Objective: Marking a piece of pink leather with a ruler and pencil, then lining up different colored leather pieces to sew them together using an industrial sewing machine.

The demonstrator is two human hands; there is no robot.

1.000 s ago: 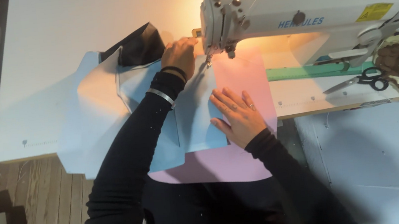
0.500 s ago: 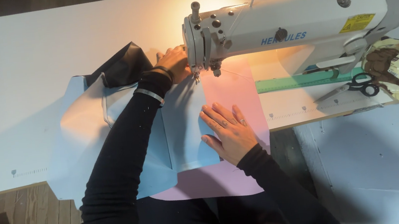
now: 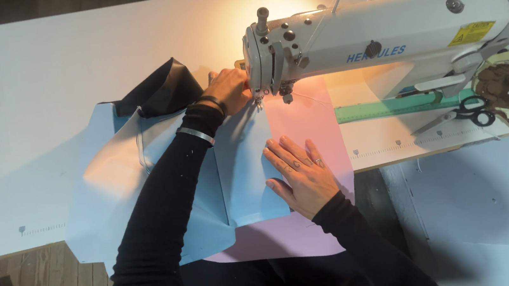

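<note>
Hands unmoved: left hand still pinches blue fabric, right hand flat, released.

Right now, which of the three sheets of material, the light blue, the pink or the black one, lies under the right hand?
The light blue sheet, at its right edge, where the right hand presses flat; fingertips reach the pink sheet. The black sheet lies far left.
</note>
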